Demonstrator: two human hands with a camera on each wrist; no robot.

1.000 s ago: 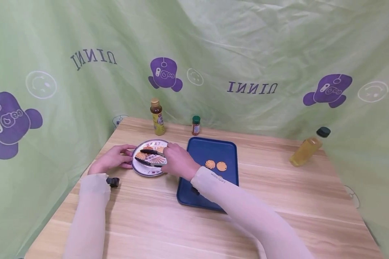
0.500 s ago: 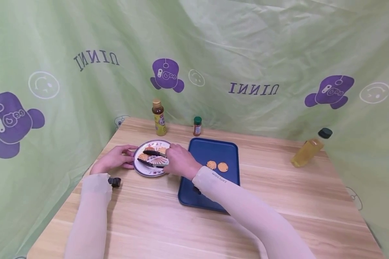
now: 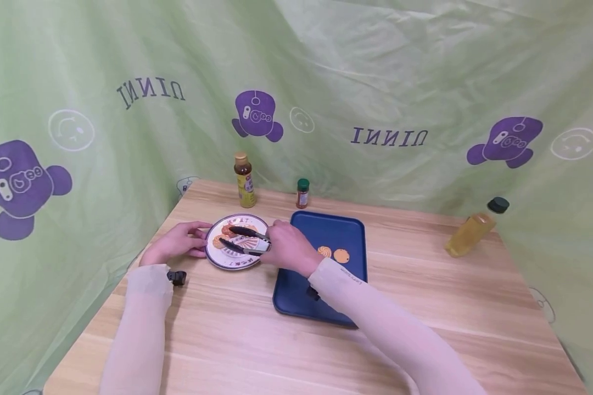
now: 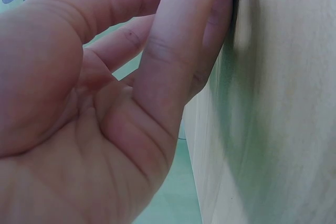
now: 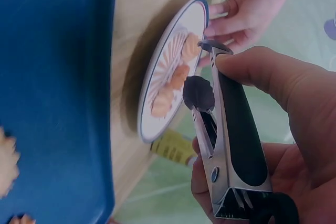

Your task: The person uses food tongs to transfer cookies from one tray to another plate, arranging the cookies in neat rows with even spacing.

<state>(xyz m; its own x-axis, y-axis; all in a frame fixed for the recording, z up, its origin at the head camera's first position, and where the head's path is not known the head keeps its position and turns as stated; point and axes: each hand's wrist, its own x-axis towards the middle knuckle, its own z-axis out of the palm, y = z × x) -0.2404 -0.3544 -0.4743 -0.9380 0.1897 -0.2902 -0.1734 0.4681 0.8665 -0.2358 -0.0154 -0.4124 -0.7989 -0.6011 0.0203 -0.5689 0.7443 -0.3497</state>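
Observation:
My left hand (image 3: 180,241) is at the left edge of a round printed plate (image 3: 233,265), its fingertips touching the rim. Three cookies (image 5: 163,102) lie on the plate, two of them swirled, near its far and left parts. In my right hand (image 3: 292,249) I grip black-and-silver tongs (image 5: 239,129), thumb along one arm. The tongs' black tips (image 5: 199,94) are spread apart over the plate with nothing visible between them. In the left wrist view, my left palm and bent fingers fill the picture, and the plate is mostly hidden.
A blue tray (image 3: 296,302) sits right of the plate, bearing a swirled cookie (image 3: 324,252) and a round cookie (image 3: 341,255); my right forearm covers part of it. Behind stand a brown bottle (image 3: 245,184) and a green-capped jar (image 3: 302,195). A yellow bottle (image 3: 469,235) is at the far right.
The right hand and tongs have drawn back to the right, the tips off the left cookie. The left hand keeps its place at the plate. The view has shifted slightly.

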